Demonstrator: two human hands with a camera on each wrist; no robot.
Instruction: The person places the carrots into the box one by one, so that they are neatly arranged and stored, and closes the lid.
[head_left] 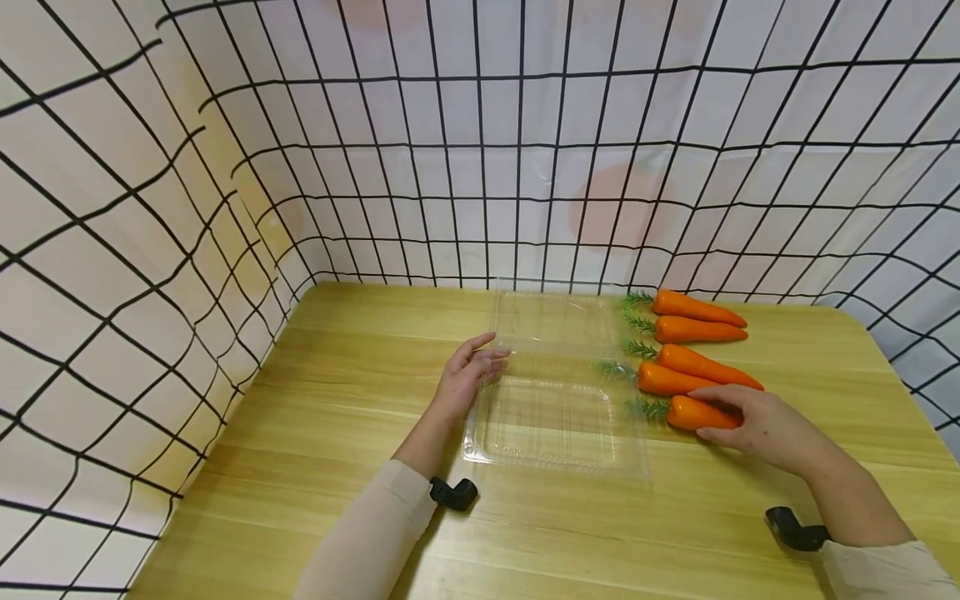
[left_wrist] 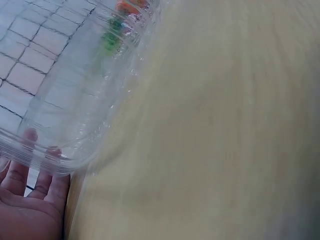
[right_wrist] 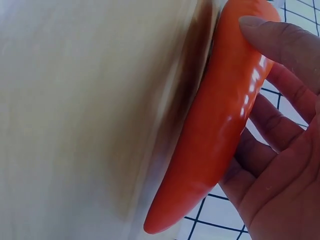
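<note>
Toward the right of the table in the head view, my right hand (head_left: 765, 421) grips the nearest orange carrot (head_left: 693, 412), thumb on one side and fingers on the other. The right wrist view shows this carrot (right_wrist: 215, 120) along its smooth, glossy length, with the thumb near its thick end. Several more carrots (head_left: 701, 329) lie in a column beyond it, green tops pointing left. A clear plastic clamshell box (head_left: 555, 425) lies spread open at the middle. At its left edge is my left hand (head_left: 465, 379), fingers extended against the clear wall (left_wrist: 65, 165).
The wooden table (head_left: 337, 400) has a black wire grid (head_left: 450, 167) standing along its back and sides, with pale sheeting behind it. The box's lid half (head_left: 555, 321) reaches toward the back grid. Carrot tops (head_left: 637, 325) overlap the box's right edge in the head view.
</note>
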